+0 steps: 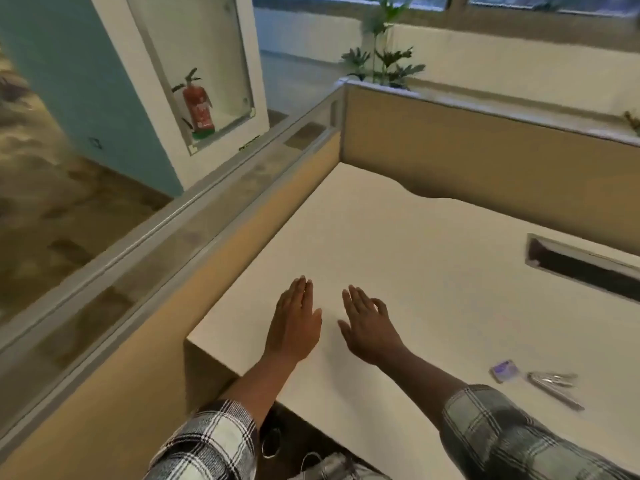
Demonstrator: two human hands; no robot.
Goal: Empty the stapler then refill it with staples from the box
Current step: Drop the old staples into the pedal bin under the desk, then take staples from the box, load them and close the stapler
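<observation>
- While both hands lie flat, palms down, on the white desk (398, 237), neither grasps anything.
- Left hand (296, 322): fingers straight and close together, released, resting near the desk's left edge, with a plaid sleeve (211, 445) rolled back along the forearm.
- Right hand (369, 327): likewise spread and empty, thumb out toward the left hand; the two hands are near each other but apart.
- Its forearm runs back to the near right, where a second plaid sleeve (502, 434) covers the arm.
- A small purple staple box (505, 370) lies on the desk at the near right, well apart from both hands.
- Just to the right of the box lies the metal stapler (554, 388), blurred; it seems to be swung open, with two long parts spreading from one end, though I cannot tell that for certain.
- Box and stapler are close together; whether they touch cannot be told.
- A long rectangular cable slot (585, 268) is cut into the desk at the far right.
- Tan partition panels (485, 161) wall the desk on its left and far sides.
- Beyond the far corner stands a green plant (382, 62).
- At the far left a red fire extinguisher (199, 107) sits behind glass in a white cabinet.
</observation>
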